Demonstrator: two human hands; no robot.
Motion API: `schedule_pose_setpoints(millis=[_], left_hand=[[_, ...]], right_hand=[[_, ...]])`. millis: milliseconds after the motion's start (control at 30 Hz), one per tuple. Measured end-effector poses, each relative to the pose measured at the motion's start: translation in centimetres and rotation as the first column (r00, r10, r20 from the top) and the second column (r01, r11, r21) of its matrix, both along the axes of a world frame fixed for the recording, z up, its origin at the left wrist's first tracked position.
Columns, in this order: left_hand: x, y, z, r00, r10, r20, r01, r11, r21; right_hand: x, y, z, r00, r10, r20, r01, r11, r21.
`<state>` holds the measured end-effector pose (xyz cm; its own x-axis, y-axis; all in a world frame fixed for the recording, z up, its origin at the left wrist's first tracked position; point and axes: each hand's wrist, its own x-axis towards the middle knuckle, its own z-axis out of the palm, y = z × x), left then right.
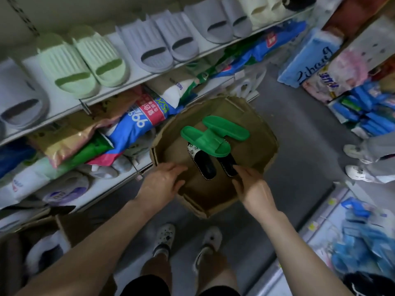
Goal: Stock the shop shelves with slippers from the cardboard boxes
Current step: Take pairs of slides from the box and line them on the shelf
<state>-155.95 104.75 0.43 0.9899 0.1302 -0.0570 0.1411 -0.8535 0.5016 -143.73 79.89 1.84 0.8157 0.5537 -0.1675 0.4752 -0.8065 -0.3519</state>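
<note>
An open cardboard box (252, 116) stands on the floor in front of me. Inside it lie two bright green slippers (213, 137), crossed over a pair of black slippers (206, 165) with studded white trim. My left hand (164, 180) rests on the box's near left rim, fingers spread and holding nothing. My right hand (252, 186) reaches into the box, its fingertips touching the heel of the right black slipper. The upper shelf (136, 80) on the left carries rows of pale green slippers (81, 63) and grey slippers (158, 45).
Bagged goods (136, 118) fill the lower left shelf. A second cardboard box (49, 238) with grey slippers stands at the lower left. Blue packets (367, 110) fill the right shelves. Another person's white shoes (359, 163) stand at the right. My own feet (186, 240) are below the box.
</note>
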Motion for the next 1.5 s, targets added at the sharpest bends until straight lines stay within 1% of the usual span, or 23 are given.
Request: schedule_pose_setpoints(millis=[133,300,367,433,500,600,700,800,867,900,933,1000,1067,1133,1167,1200,1233,1267,1300,1333,1400,1433,1500], left_hand=[[5.0,-1.5,-3.6,0.996,0.063,-0.057,-0.065,0.997,-0.029],[11.4,-3.2,-8.9,0.977,0.185,-0.109,-0.192,0.980,-0.056],[12.9,-3.6,-9.6,0.966,0.214,-0.143,-0.227,0.971,-0.075],[17.3,-4.6,-14.0,0.943,0.290,-0.163,-0.306,0.949,-0.082],[19.0,-4.7,-14.7,0.930,0.322,-0.175,-0.343,0.934,-0.102],[21.6,-5.0,-17.8,0.909,0.370,-0.192,-0.394,0.912,-0.111],[23.0,-5.1,-20.2,0.903,0.362,-0.229,-0.394,0.913,-0.110],[23.1,-4.8,-21.0,0.908,0.353,-0.228,-0.382,0.918,-0.101],[22.8,-4.6,-20.9,0.907,0.343,-0.243,-0.373,0.923,-0.091],[22.6,-4.5,-20.7,0.906,0.343,-0.249,-0.375,0.923,-0.092],[22.5,-4.4,-20.3,0.902,0.347,-0.256,-0.382,0.918,-0.103],[22.4,-4.6,-19.4,0.876,0.385,-0.292,-0.439,0.886,-0.148],[22.4,-4.8,-18.7,0.841,0.408,-0.357,-0.491,0.852,-0.183],[22.7,-5.2,-18.0,0.828,0.379,-0.413,-0.478,0.862,-0.169],[22.9,-5.4,-17.6,0.827,0.393,-0.401,-0.492,0.852,-0.178],[23.1,-5.7,-17.3,0.819,0.438,-0.369,-0.534,0.817,-0.216],[23.2,-5.9,-16.7,0.797,0.508,-0.326,-0.592,0.761,-0.263],[23.2,-6.0,-16.3,0.771,0.575,-0.274,-0.636,0.709,-0.303],[23.0,-6.0,-15.9,0.753,0.623,-0.213,-0.656,0.681,-0.324],[22.8,-5.9,-15.3,0.748,0.649,-0.137,-0.654,0.687,-0.318],[22.1,-5.3,-14.4,0.771,0.636,0.027,-0.613,0.754,-0.234],[21.8,-4.8,-13.8,0.794,0.603,0.081,-0.583,0.792,-0.182],[21.1,-4.0,-12.8,0.867,0.488,0.099,-0.483,0.873,-0.065]], right_hand=[[7.3,0.3,-3.8,0.998,-0.001,-0.070,-0.003,0.999,-0.051],[17.0,1.3,-9.9,0.987,0.114,-0.111,-0.126,0.986,-0.113],[19.3,2.4,-10.8,0.987,0.135,-0.090,-0.145,0.983,-0.116],[24.7,3.3,-15.5,0.978,0.189,-0.084,-0.201,0.966,-0.161],[26.6,4.1,-17.0,0.978,0.199,-0.067,-0.208,0.955,-0.211],[28.7,4.9,-20.7,0.968,0.251,-0.006,-0.241,0.920,-0.309],[29.8,5.0,-23.3,0.949,0.316,-0.011,-0.283,0.831,-0.480],[30.4,4.3,-24.3,0.933,0.354,0.060,-0.277,0.815,-0.509],[30.3,4.1,-24.2,0.930,0.350,0.113,-0.261,0.843,-0.470],[30.0,4.1,-23.6,0.942,0.319,0.105,-0.249,0.873,-0.420],[29.9,4.0,-22.7,0.963,0.259,0.074,-0.219,0.914,-0.342],[29.6,3.5,-21.0,0.997,0.076,0.013,-0.073,0.984,-0.163],[29.1,2.6,-19.2,1.000,-0.004,-0.004,0.003,1.000,-0.016],[28.2,1.8,-17.6,1.000,0.004,0.008,-0.005,0.996,0.093],[27.9,1.5,-16.8,1.000,0.020,0.008,-0.021,0.990,0.143],[27.7,1.2,-16.2,0.999,0.040,0.005,-0.040,0.980,0.195],[27.7,1.0,-15.6,0.998,0.068,-0.005,-0.065,0.967,0.245],[27.7,0.7,-14.9,0.995,0.097,-0.029,-0.084,0.954,0.287],[27.8,0.6,-14.4,0.991,0.114,-0.069,-0.086,0.942,0.324],[28.1,0.5,-13.9,0.986,0.119,-0.119,-0.070,0.933,0.352],[28.6,0.7,-12.9,0.964,0.117,-0.239,-0.018,0.924,0.382],[28.9,0.9,-12.3,0.942,0.130,-0.310,0.003,0.919,0.395],[29.3,1.7,-10.9,0.860,0.194,-0.473,0.021,0.911,0.412]])
